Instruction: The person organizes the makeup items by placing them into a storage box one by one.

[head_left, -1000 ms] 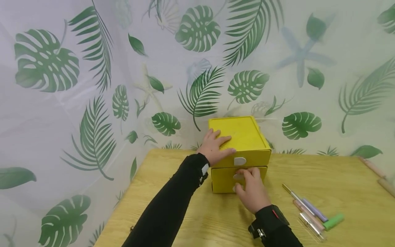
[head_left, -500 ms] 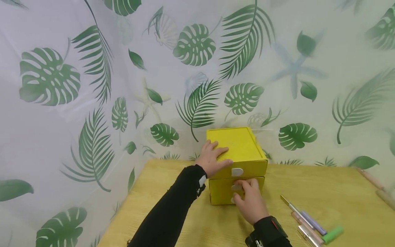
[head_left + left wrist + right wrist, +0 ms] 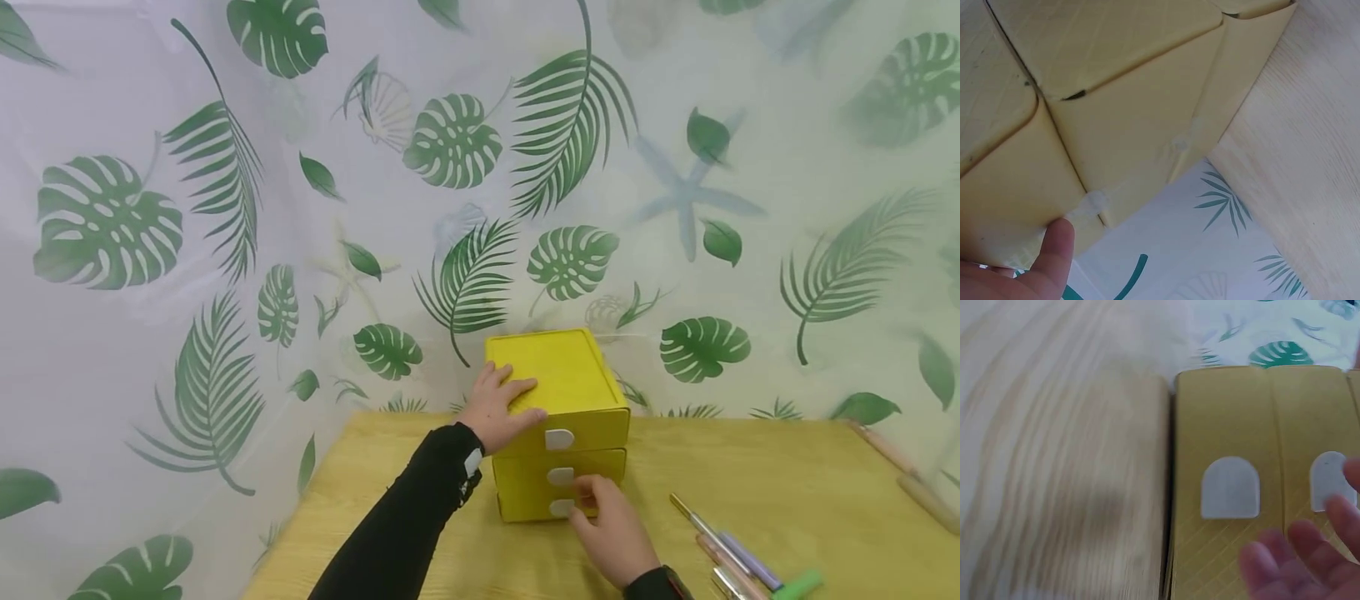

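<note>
A yellow box of three stacked drawers [image 3: 517, 492] stands on the table, each drawer front bearing a white tab; the top tab [image 3: 558, 439] shows plainly. My left hand [image 3: 497, 412] rests with spread fingers on the left front part of the box top [image 3: 562, 367]. In the left wrist view one fingertip [image 3: 1060, 234] touches the box's yellow surface [image 3: 1129, 144]. My right hand [image 3: 615, 529] is just right of the middle tab [image 3: 559, 477] and bottom tab [image 3: 561, 507], its fingers [image 3: 1316, 544] loosely bent and holding nothing. All the drawers look pushed in.
Several pens lie on the table right of the box, among them a purple pen [image 3: 750, 560] and a green one [image 3: 797, 586]. A leaf-patterned sheet [image 3: 637, 250] hangs behind the wooden table [image 3: 750, 467].
My right hand's fingers have come away from the middle tab, slightly to the right. My left hand stays on the box top. The head view has tilted up and turned slightly right.
</note>
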`<state>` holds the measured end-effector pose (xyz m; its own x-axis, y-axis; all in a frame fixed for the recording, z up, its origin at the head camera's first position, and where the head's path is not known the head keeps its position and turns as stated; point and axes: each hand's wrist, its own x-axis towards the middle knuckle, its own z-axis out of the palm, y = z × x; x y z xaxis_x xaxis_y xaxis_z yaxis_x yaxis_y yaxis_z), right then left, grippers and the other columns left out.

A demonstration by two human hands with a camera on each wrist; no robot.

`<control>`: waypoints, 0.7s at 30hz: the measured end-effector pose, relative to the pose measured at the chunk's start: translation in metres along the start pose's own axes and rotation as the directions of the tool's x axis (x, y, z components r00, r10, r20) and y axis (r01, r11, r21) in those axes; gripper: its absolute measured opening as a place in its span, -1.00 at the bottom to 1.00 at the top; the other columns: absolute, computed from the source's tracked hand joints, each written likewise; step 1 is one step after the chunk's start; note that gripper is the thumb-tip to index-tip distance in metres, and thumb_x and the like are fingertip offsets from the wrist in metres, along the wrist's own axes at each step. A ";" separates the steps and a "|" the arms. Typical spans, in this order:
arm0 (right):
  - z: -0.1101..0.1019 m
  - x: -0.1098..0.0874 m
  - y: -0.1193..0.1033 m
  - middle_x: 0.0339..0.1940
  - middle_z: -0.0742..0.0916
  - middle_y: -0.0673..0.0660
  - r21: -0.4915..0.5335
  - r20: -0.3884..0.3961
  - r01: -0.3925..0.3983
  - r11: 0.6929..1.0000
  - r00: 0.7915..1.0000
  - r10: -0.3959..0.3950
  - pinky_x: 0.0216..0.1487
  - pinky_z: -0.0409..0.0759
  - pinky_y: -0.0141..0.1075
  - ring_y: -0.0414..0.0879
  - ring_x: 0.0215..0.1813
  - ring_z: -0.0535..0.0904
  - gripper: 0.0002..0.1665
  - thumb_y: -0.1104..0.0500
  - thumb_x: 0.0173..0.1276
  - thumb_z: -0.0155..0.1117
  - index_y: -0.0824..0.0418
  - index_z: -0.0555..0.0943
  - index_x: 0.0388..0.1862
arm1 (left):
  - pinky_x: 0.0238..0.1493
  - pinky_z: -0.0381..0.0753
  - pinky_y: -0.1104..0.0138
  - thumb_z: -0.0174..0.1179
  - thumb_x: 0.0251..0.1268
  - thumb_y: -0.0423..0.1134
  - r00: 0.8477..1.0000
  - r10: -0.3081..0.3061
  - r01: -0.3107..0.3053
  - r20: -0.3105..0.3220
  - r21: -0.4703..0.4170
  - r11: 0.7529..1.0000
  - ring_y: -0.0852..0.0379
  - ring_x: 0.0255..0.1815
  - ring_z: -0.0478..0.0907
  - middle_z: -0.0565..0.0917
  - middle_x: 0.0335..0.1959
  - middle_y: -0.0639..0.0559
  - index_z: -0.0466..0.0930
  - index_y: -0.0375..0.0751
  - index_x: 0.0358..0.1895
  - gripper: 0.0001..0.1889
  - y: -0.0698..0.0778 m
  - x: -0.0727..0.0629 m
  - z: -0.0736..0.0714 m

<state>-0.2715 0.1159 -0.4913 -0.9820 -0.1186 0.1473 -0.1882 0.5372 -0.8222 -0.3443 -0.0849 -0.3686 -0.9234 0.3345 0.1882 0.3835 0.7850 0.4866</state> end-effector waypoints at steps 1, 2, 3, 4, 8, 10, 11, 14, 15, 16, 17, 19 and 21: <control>0.001 0.000 0.001 0.16 0.60 0.19 -0.051 0.014 0.013 0.999 1.000 -0.012 0.13 0.58 0.06 0.10 0.16 0.57 -0.56 0.19 0.44 0.29 0.26 0.53 0.25 | 0.52 0.08 -0.13 0.15 0.42 0.20 1.000 -0.006 0.006 0.000 -0.002 1.000 -0.17 0.65 -0.20 0.15 0.59 -0.14 0.44 0.06 0.48 -0.37 0.000 0.000 0.000; 0.003 0.000 0.002 0.13 0.61 0.17 -0.099 0.028 0.031 0.995 0.999 -0.029 0.11 0.58 0.06 0.08 0.13 0.58 -0.56 0.18 0.42 0.31 0.24 0.56 0.23 | 0.52 0.08 -0.13 0.15 0.43 0.20 1.000 -0.011 0.011 0.001 0.002 1.000 -0.16 0.65 -0.20 0.15 0.60 -0.13 0.43 0.07 0.48 -0.37 0.000 0.000 0.000; 0.004 0.001 0.002 0.11 0.61 0.16 -0.138 0.047 0.049 0.989 0.998 -0.042 0.10 0.59 0.05 0.06 0.11 0.59 -0.56 0.17 0.40 0.32 0.22 0.58 0.23 | 0.52 0.08 -0.13 0.15 0.43 0.20 1.000 -0.012 0.012 0.002 0.004 1.000 -0.16 0.65 -0.21 0.15 0.60 -0.13 0.43 0.07 0.48 -0.37 0.000 0.000 0.000; 0.005 0.002 0.003 0.10 0.60 0.15 -0.168 0.069 0.067 0.984 0.996 -0.056 0.09 0.59 0.04 0.05 0.09 0.59 -0.55 0.17 0.39 0.33 0.20 0.59 0.24 | 0.52 0.08 -0.13 0.15 0.43 0.20 1.000 -0.012 0.012 0.004 0.005 1.000 -0.16 0.65 -0.20 0.15 0.60 -0.14 0.43 0.07 0.48 -0.37 0.000 0.000 0.000; 0.010 0.004 0.000 0.01 0.57 0.13 -0.253 0.107 0.109 0.961 0.991 -0.084 -0.01 0.58 -0.02 0.00 -0.04 0.58 -0.56 0.18 0.36 0.35 0.17 0.62 0.21 | 0.51 0.08 -0.14 0.15 0.43 0.20 1.000 0.005 -0.005 0.012 0.003 1.000 -0.17 0.65 -0.21 0.14 0.60 -0.15 0.42 0.07 0.49 -0.36 0.002 -0.001 -0.002; 0.011 0.004 -0.002 -0.01 0.55 0.11 -0.293 0.109 0.122 0.948 0.990 -0.093 -0.03 0.59 -0.04 -0.03 -0.07 0.58 -0.60 0.18 0.35 0.36 0.17 0.65 0.16 | 0.51 0.08 -0.14 0.14 0.43 0.21 1.000 0.013 -0.013 0.013 0.000 1.000 -0.17 0.65 -0.21 0.14 0.60 -0.15 0.42 0.06 0.49 -0.36 0.002 -0.001 -0.003; 0.012 0.004 -0.002 -0.03 0.55 0.10 -0.311 0.105 0.124 0.942 0.990 -0.095 -0.02 0.59 -0.04 -0.03 -0.07 0.58 -0.62 0.18 0.35 0.37 0.17 0.66 0.14 | 0.51 0.08 -0.15 0.14 0.43 0.21 1.000 0.016 -0.016 0.015 -0.002 1.000 -0.18 0.65 -0.21 0.14 0.60 -0.16 0.42 0.06 0.49 -0.36 0.002 -0.002 -0.003; 0.013 0.004 -0.001 -0.04 0.55 0.08 -0.349 0.101 0.131 0.928 0.990 -0.101 -0.02 0.62 -0.05 -0.05 -0.07 0.60 -0.68 0.17 0.34 0.39 0.16 0.70 0.07 | 0.51 0.08 -0.14 0.14 0.43 0.21 1.000 0.022 -0.022 0.016 0.001 1.000 -0.18 0.65 -0.22 0.14 0.60 -0.16 0.41 0.06 0.50 -0.35 0.002 -0.002 -0.004; 0.014 0.005 -0.001 -0.04 0.55 0.08 -0.356 0.101 0.129 0.926 0.990 -0.099 -0.03 0.62 -0.06 -0.06 -0.08 0.60 -0.69 0.17 0.34 0.38 0.16 0.70 0.06 | 0.51 0.08 -0.14 0.14 0.43 0.21 1.000 0.023 -0.023 0.017 0.002 1.000 -0.17 0.65 -0.22 0.14 0.60 -0.16 0.41 0.06 0.50 -0.36 0.002 -0.002 -0.004; 0.014 0.006 0.000 -0.04 0.55 0.08 -0.358 0.102 0.127 0.925 0.990 -0.096 -0.04 0.63 -0.07 -0.07 -0.09 0.61 -0.70 0.17 0.34 0.38 0.16 0.71 0.05 | 0.51 0.08 -0.14 0.14 0.43 0.21 1.000 0.024 -0.024 0.017 0.003 1.000 -0.17 0.65 -0.22 0.14 0.60 -0.16 0.41 0.06 0.50 -0.36 0.002 -0.002 -0.004; 0.015 0.006 0.001 -0.05 0.54 0.07 -0.359 0.104 0.123 0.925 0.990 -0.091 -0.05 0.63 -0.07 -0.08 -0.11 0.60 -0.70 0.17 0.35 0.37 0.15 0.71 0.05 | 0.52 0.08 -0.14 0.14 0.43 0.21 1.000 0.025 -0.025 0.018 0.005 1.000 -0.17 0.65 -0.22 0.13 0.60 -0.16 0.41 0.07 0.50 -0.36 0.001 -0.002 -0.004; 0.016 0.007 0.002 -0.05 0.54 0.07 -0.359 0.107 0.118 0.926 0.991 -0.084 -0.09 0.63 -0.10 -0.11 -0.15 0.59 -0.71 0.17 0.36 0.36 0.15 0.72 0.05 | 0.51 0.08 -0.14 0.14 0.43 0.21 1.000 0.026 -0.026 0.015 0.006 1.000 -0.17 0.65 -0.22 0.13 0.60 -0.16 0.41 0.07 0.49 -0.36 0.001 -0.002 -0.003; 0.017 0.008 0.004 -0.06 0.53 0.07 -0.359 0.106 0.111 0.927 0.991 -0.078 -0.12 0.62 -0.11 -0.12 -0.19 0.57 -0.71 0.17 0.36 0.35 0.16 0.72 0.05 | 0.51 0.08 -0.14 0.15 0.43 0.21 1.000 0.024 -0.024 0.017 0.001 1.000 -0.17 0.65 -0.22 0.13 0.60 -0.16 0.41 0.07 0.49 -0.36 0.000 -0.002 -0.002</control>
<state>-0.2795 0.1030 -0.5022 -0.9568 -0.2481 0.1519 -0.2904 0.7845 -0.5479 -0.3426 -0.0864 -0.3667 -0.9136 0.3617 0.1857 0.4055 0.7770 0.4815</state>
